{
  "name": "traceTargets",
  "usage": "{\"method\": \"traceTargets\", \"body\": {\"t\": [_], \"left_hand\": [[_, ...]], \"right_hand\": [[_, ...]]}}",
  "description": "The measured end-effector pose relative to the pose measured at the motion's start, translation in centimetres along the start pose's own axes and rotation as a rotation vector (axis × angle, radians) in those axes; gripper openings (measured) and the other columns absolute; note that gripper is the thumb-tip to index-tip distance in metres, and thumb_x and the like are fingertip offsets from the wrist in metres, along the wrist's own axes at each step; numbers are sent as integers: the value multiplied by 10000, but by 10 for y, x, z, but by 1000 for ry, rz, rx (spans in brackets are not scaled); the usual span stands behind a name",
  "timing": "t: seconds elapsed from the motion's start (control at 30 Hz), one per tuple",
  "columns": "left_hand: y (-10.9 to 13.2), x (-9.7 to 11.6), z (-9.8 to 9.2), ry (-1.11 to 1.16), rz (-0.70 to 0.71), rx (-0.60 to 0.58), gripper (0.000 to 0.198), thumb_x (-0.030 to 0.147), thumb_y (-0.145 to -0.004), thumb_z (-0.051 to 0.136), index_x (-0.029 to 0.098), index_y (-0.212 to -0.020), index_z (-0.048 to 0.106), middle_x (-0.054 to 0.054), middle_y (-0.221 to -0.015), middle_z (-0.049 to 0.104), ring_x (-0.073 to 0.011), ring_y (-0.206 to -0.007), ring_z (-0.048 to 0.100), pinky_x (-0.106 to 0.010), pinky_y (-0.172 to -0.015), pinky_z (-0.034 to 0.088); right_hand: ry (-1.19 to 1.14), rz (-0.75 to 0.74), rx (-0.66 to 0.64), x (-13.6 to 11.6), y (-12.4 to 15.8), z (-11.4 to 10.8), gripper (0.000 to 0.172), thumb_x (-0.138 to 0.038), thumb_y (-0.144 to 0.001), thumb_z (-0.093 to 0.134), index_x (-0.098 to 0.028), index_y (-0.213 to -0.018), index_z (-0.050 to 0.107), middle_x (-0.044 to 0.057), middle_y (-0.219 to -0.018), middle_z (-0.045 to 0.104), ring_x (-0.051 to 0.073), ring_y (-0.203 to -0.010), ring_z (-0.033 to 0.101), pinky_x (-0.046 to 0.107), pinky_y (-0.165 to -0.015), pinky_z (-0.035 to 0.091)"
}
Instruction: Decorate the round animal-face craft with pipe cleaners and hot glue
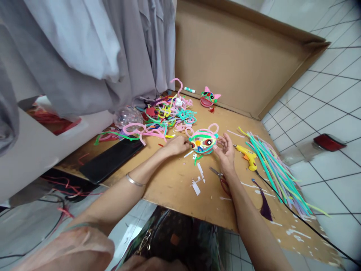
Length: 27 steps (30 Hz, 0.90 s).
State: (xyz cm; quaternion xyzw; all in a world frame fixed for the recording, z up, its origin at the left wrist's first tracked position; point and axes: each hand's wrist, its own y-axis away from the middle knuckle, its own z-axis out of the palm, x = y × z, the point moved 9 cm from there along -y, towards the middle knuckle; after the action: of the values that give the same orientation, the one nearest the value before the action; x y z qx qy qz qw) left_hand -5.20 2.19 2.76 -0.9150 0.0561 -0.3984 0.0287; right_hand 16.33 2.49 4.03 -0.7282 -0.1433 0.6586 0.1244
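A round animal head made of pipe cleaners (203, 141) stands at the middle of the table, with pink ears, green edging, a yellow nose and red-and-white eyes. At its left edge my left hand (177, 145) is closed, with the fingertips pinching the rim. My right hand (227, 153) curves round the right side, thumb in front and fingers behind. Scissors with red handles (222, 181) lie under my right wrist, partly hidden by it. White paper scraps (196, 188) and a bit of green pipe cleaner (198, 160) lie just below the head.
A yellow glue gun (249, 157), a bundle of pipe cleaners (275, 169) and a purple tassel (265, 205) lie right. Behind are a tangled pipe-cleaner heap (169, 113), a second animal head (208, 98), a glue stick (190, 90) and a cardboard wall (225, 56). A black slab (113, 160) lies left.
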Motion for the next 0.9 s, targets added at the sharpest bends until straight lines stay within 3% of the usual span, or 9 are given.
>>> {"method": "traceTargets", "body": {"t": [0.13, 0.3, 0.43, 0.57, 0.73, 0.9], "left_hand": [[2, 5, 11, 123, 12, -73, 215, 376, -714, 562, 202, -599, 617, 15, -510, 462, -153, -527, 424, -280, -538, 303], [3, 9, 22, 306, 21, -125, 185, 327, -729, 517, 183, -711, 632, 32, -542, 472, -128, -511, 411, -256, -516, 310], [1, 15, 15, 401, 119, 2, 187, 264, -720, 538, 159, -818, 657, 8, -678, 582, -128, -597, 506, -248, -589, 406], [1, 10, 7, 438, 110, 159, 384, 244, -715, 612, 150, -1084, 662, -62, -974, 684, -160, -747, 614, -286, -693, 495], [0, 6, 21, 460, 93, 87, 483, 239, -722, 655, 128, -1190, 610, -81, -972, 698, -169, -729, 640, -318, -717, 526], [2, 7, 23, 469, 75, 107, 463, 269, -741, 681, 135, -1164, 550, -90, -1003, 691, -165, -745, 647, -318, -712, 522]], "right_hand": [[-1, 23, 10, 3, -2, 0, 836, -507, -661, 791, -272, -1384, 444, 106, -1299, 582, 270, -1169, 577, 470, -1001, 469], [-65, 79, 50, 13, -6, -4, 959, -505, -565, 845, -248, -1390, 429, 119, -1281, 579, 277, -1165, 582, 477, -999, 490], [-152, 108, 75, 21, -9, -6, 980, -509, -555, 847, -275, -1399, 408, 101, -1322, 557, 261, -1198, 578, 475, -1065, 453], [-206, 133, 50, 26, -10, -2, 973, -481, -571, 842, -287, -1407, 385, 89, -1288, 581, 250, -1180, 593, 472, -1059, 461], [-184, 174, -2, 32, -9, 5, 971, -434, -541, 861, -288, -1387, 408, 91, -1250, 608, 261, -1122, 621, 499, -1026, 485], [-196, 176, 9, 34, -9, 5, 993, -433, -529, 869, -287, -1393, 401, 94, -1253, 623, 273, -1113, 632, 517, -1012, 495]]}}
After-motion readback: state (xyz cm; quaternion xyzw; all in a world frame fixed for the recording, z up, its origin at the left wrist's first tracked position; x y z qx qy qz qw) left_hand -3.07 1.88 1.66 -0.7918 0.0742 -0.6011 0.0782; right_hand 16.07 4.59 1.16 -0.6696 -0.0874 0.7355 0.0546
